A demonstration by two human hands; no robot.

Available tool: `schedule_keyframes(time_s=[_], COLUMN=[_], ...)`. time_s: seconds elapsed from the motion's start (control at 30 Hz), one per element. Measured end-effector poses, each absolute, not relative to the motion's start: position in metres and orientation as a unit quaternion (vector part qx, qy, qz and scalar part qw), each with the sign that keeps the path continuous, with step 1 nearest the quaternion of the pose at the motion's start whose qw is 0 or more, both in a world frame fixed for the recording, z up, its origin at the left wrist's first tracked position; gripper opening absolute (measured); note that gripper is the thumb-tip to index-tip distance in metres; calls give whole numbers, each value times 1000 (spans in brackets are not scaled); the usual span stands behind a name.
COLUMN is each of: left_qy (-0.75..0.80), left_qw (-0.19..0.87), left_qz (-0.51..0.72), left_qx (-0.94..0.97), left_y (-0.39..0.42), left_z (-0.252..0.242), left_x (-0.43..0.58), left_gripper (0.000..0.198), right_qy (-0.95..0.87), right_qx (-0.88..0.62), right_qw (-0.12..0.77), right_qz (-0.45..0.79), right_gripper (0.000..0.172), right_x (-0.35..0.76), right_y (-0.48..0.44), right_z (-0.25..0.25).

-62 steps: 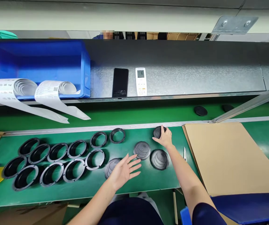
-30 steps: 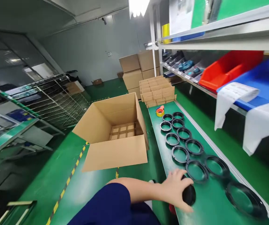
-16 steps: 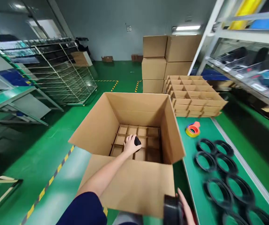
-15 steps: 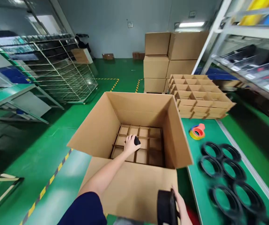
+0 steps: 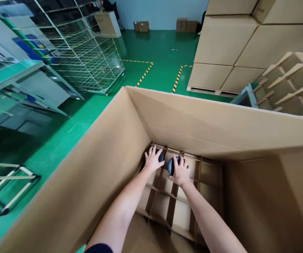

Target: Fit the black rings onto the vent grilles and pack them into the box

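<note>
Both hands are down inside a large open cardboard box (image 5: 183, 109). My left hand (image 5: 153, 161) is curled over a black round part (image 5: 161, 156) at the far left corner cell of the cardboard divider (image 5: 171, 207). Just to its right, my right hand (image 5: 180, 172) grips a second black round part (image 5: 170, 166) with a glossy face, held on edge over the neighbouring cell. The undersides of both parts are hidden by fingers and divider walls.
Stacked cartons (image 5: 225, 42) stand on a pallet beyond the box. More cardboard dividers (image 5: 294, 84) are at the right. A wire rack (image 5: 88, 52), a green-topped table (image 5: 11, 77) and a pipe frame (image 5: 6, 179) lie to the left.
The view has moved closer over the box. My right hand has gone from the front right into the box with its black part. My left hand has reached the far left corner.
</note>
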State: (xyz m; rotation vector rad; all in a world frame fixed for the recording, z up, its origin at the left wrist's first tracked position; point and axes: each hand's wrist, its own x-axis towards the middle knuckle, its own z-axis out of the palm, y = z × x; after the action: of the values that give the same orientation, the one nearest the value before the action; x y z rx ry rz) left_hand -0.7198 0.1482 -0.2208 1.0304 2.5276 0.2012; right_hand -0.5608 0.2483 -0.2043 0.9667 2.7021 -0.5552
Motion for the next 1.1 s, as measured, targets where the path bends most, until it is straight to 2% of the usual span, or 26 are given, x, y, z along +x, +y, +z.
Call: schedule_keyframes(time_s=[0.17, 0.23, 0.33, 0.4, 0.57, 0.7, 0.87, 1.0, 1.1], left_qy=[891, 887, 883, 882, 878, 899, 937, 928, 918], left_qw=[183, 175, 175, 167, 132, 113, 103, 178, 215], left_qz=[65, 69, 75, 71, 49, 26, 12, 11, 9], left_qx=[410, 421, 428, 435, 458, 422, 334, 326, 334], left_y=[161, 159, 152, 147, 145, 151, 164, 165, 159], left_z=[-265, -281, -302, -314, -326, -325, -328, -315, -291], left_x=[-735, -734, -730, -728, -729, -729, -728, -731, -725], left_gripper=[78, 76, 67, 63, 59, 58, 56, 60, 63], right_qy=[918, 923, 941, 955, 960, 951, 942, 933, 917], right_qx=[328, 320, 293, 255, 241, 258, 244, 235, 227], right_qw=[137, 139, 112, 89, 55, 46, 19, 64, 116], right_qz=[-177, -162, -131, -123, -132, -166, -228, -265, -308], right_gripper=[117, 109, 84, 75, 72, 68, 63, 59, 49], right_x=[-608, -605, -593, -589, -598, -599, -562, -518, -488], right_y=[273, 273, 267, 261, 252, 253, 236, 215, 204], right_z=[-273, -297, -323, -334, -344, -334, -292, -238, -187])
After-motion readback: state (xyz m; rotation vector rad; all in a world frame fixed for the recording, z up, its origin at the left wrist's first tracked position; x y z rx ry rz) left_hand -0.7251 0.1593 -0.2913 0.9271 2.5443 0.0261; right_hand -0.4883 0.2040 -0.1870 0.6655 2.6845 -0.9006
